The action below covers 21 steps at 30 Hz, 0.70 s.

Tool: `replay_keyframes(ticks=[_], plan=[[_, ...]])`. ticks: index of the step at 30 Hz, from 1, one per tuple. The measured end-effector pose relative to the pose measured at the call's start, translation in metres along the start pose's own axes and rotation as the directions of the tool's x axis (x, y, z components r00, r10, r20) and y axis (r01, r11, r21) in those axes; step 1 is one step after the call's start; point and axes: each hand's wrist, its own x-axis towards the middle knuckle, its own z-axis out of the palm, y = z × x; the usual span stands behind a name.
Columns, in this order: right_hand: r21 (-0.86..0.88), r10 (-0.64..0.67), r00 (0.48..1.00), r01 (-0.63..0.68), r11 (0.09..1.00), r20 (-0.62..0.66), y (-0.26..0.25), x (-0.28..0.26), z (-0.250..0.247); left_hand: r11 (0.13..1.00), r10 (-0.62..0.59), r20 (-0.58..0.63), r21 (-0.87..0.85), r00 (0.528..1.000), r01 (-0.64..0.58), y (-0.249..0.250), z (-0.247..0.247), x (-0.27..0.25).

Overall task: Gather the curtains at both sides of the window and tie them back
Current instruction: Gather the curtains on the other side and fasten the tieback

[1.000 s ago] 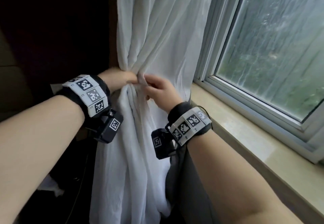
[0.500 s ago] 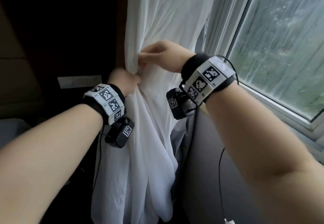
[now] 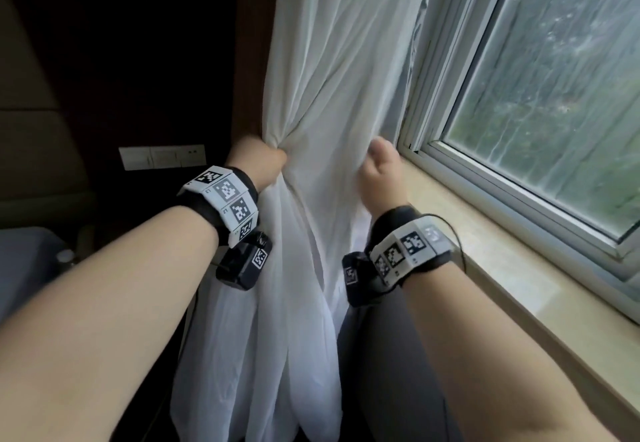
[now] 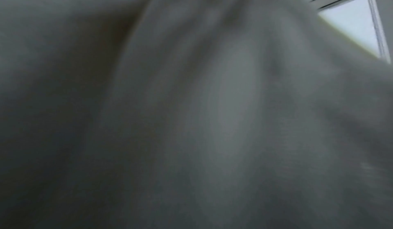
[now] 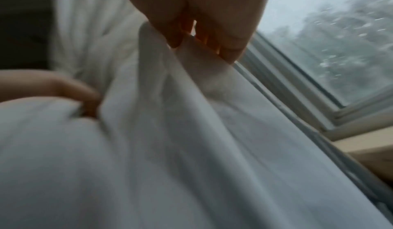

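From the head view, the left hand point(image 3: 258, 159) grips the sheer white fabric curtain point(image 3: 332, 95) bunched beside the window frame; gathering is under way. The left wrist view shows only blurred cloth. In the right wrist view, the right hand point(image 5: 197, 12) pinches a fold; next, bring it to the bunch.

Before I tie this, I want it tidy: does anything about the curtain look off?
Nothing damaged. The curtain is only half gathered: the left hand grips one bunch, the right hand pinches a separate fold near the window, with loose cloth between. No tie shows.
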Motion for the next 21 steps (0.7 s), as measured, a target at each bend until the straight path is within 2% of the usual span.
replay_keyframes(ticks=[2, 4, 7, 9, 11, 12, 15, 16, 17, 18, 19, 20, 21], plan=[[-0.203, -0.133, 0.964, 0.182, 0.962, 0.23, -0.016, -0.015, 0.014, 1.0, 0.003, 0.018, -0.026, 1.0, -0.003, -0.001, 0.003, -0.004], [-0.361, -0.089, 0.91, 0.249, 0.899, 0.405, -0.025, -0.028, 0.031, 0.996, 0.025, 0.052, -0.09, 0.998, -0.02, -0.002, 0.005, -0.007], [-0.446, 0.001, 0.922, 0.186, 0.875, 0.386, -0.027, -0.042, 0.04, 0.951, 0.084, 0.141, -0.305, 0.986, -0.037, 0.001, 0.004, -0.015], [-0.454, 0.002, 0.916, 0.198, 0.869, 0.402, -0.025, -0.047, 0.044, 0.935, 0.097, 0.212, -0.354, 0.972, -0.016, 0.005, 0.003, -0.02], [-0.442, -0.029, 0.88, 0.266, 0.857, 0.474, -0.024, -0.052, 0.048, 0.965, 0.098, 0.255, -0.262, 0.962, -0.029, 0.011, 0.006, -0.022], [-0.427, -0.054, 0.862, 0.304, 0.852, 0.504, -0.024, -0.053, 0.049, 0.979, 0.1, 0.24, -0.195, 0.966, -0.053, 0.014, 0.008, -0.021], [-0.272, -0.178, 0.847, 0.349, 0.897, 0.502, -0.009, -0.059, 0.042, 0.997, 0.082, 0.11, -0.019, 0.991, -0.08, 0.017, 0.004, -0.013], [-0.221, -0.165, 0.867, 0.297, 0.929, 0.471, -0.003, -0.06, 0.033, 0.997, 0.074, 0.093, 0.005, 0.993, -0.074, 0.016, 0.002, -0.011], [-0.167, -0.09, 0.904, 0.174, 0.97, 0.419, 0.004, -0.059, 0.022, 0.997, 0.073, 0.088, 0.018, 0.993, -0.075, 0.015, 0.001, -0.01], [-0.071, 0.045, 0.941, -0.023, 0.997, 0.334, 0.005, -0.057, 0.006, 0.996, 0.091, 0.09, 0.013, 0.992, -0.093, 0.012, 0.001, -0.009], [0.108, 0.179, 0.948, -0.213, 0.971, 0.263, 0.005, -0.053, -0.008, 0.992, 0.121, 0.096, 0.017, 0.988, -0.123, 0.01, 0.003, -0.011], [0.273, 0.274, 0.934, -0.332, 0.903, 0.23, 0.003, -0.052, -0.025, 0.986, 0.155, 0.104, 0.038, 0.982, -0.16, 0.007, 0.008, -0.014], [0.372, 0.323, 0.916, -0.394, 0.84, 0.24, 0.003, -0.048, -0.037, 0.976, 0.196, 0.109, 0.072, 0.975, -0.204, 0.005, 0.014, -0.019]])
